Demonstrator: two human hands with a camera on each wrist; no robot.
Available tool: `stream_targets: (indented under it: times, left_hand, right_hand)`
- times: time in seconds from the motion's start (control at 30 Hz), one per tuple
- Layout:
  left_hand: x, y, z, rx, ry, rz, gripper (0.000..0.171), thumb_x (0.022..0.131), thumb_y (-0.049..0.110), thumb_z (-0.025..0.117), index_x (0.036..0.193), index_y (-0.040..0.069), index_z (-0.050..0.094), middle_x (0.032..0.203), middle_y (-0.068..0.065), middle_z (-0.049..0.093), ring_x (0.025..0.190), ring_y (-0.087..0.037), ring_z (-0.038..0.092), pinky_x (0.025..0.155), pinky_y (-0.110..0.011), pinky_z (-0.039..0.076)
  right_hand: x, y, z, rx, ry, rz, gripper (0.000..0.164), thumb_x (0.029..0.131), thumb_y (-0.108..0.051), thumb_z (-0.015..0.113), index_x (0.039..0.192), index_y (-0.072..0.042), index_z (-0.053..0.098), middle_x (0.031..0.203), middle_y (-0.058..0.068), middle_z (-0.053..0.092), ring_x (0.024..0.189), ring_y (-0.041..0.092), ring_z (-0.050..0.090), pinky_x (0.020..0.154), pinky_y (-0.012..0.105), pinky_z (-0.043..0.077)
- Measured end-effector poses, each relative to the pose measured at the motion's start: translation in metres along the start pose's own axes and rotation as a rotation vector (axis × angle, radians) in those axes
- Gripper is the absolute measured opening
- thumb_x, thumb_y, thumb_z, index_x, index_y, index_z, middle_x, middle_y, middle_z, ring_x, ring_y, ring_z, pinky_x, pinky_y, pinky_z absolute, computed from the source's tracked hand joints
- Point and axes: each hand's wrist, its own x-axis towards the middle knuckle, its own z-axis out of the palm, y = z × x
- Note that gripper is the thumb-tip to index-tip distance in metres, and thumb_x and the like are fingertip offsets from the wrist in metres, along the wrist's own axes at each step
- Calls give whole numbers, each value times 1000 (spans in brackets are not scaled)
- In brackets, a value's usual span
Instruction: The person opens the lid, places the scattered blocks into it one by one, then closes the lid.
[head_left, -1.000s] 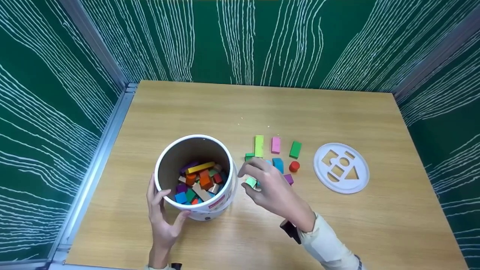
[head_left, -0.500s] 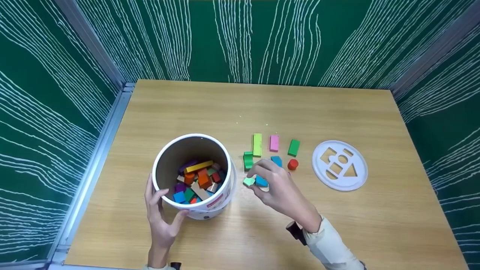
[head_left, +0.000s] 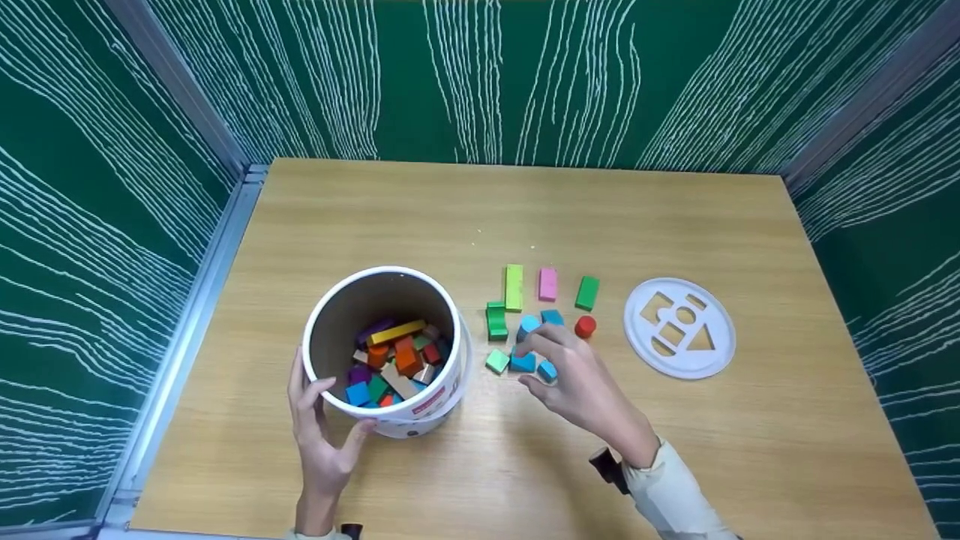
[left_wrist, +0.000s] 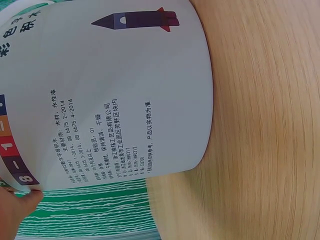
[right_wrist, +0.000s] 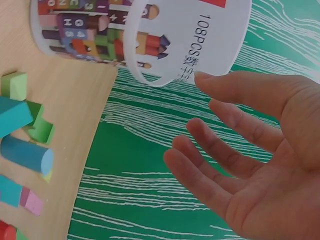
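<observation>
My left hand [head_left: 324,442] holds the white bucket [head_left: 442,397] at its near left side, a fingertip at the rim and the thumb on the front wall. Inside lie many coloured wooden blocks. In the left wrist view the printed bucket wall [left_wrist: 125,65] fills much of the picture. My right hand [head_left: 581,382] hovers over the small blocks to the right, fingers spread and nothing held; the right wrist view shows the bare palm and fingers [right_wrist: 220,145]. Nearest to it are a blue block [head_left: 523,363], a small blue block [head_left: 547,371] and a blue cylinder [head_left: 528,327]. A mint green block [head_left: 496,361] rests left of them.
Behind these stand a green notched block [head_left: 496,322], a lime block [head_left: 514,288], a pink block [head_left: 547,285] and a green block [head_left: 587,293]. A red cylinder [head_left: 585,326] is at the right. Further right lies a white lid [head_left: 718,360] with shaped holes. Green walls surround the table.
The right hand has set the mint green block on the table, let go and drawn back to the right with its fingers opening. The left hand stays on the bucket.
</observation>
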Motion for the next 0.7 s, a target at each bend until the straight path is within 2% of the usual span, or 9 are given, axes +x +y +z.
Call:
stream_targets:
  times: [0.17,0.3,0.53,0.7]
  left_hand:
    - [-5,-13,-2,-12,-1,20,59,66,11,73,113,-6,42,139,-27,13,123,-47,15,103,-38,27]
    - [-10,-24,-4,-6,-1,2,61,65,11,74,114,-5,42,141,-23,13,124,-45,15,103,-39,27]
    - [-2,-4,0,5,-3,6,56,68,11,72,112,-7,41,140,-27,13,124,-46,15,103,-38,26]
    - [1,1,1,8,-1,4,55,68,10,71,112,-6,41,139,-27,13,125,-43,15,103,-37,26]
  right_hand:
    - [-6,10,2,6,-2,16,29,65,-12,76,89,-19,61,101,-7,55,92,7,51,73,20,48]
    - [-10,17,4,-13,-3,38,28,65,-11,76,89,-18,62,97,-7,54,86,8,51,72,20,48]
    - [-14,33,4,-16,-32,124,31,64,-12,77,91,-17,62,94,-4,54,81,13,51,68,23,50]
    - [-17,44,4,-9,-31,159,30,64,-12,77,88,-17,60,91,-1,54,76,13,53,66,23,49]
